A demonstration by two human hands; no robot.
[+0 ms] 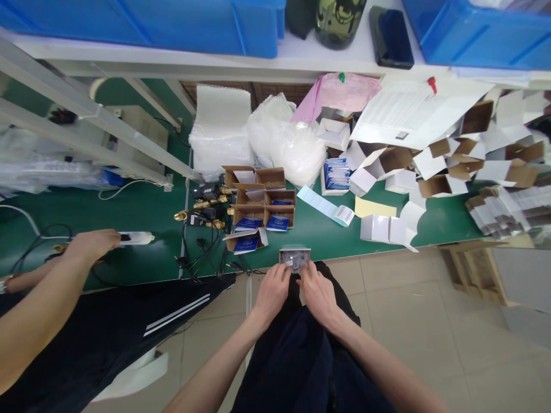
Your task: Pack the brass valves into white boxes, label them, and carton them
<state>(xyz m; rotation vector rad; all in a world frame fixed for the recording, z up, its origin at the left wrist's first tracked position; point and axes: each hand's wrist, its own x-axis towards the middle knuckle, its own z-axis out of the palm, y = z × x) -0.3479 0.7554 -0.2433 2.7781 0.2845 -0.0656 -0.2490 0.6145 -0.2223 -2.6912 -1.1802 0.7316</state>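
Observation:
At the bench's front edge, a small open cardboard box (295,250) is between my two hands. Inside it lies something wrapped in clear plastic (295,261), whose kind I cannot make out. My left hand (274,288) grips the near left side of the box, fingers bent against it. On the opposite side, my right hand (317,291) is closed around the near right corner, its fingertips at the plastic. Just beyond, to the left, stand several open boxes (253,195), some with blue booklets (278,222) in them.
Black cables and brass-ended parts (206,209) lie left of the boxes. A co-worker's hand (97,245) holds a clear plastic packet farther left. Right are a label strip (321,205), a white box (379,228) and many open cartons. Bubble wrap (221,132) lies behind, under a shelf (181,66).

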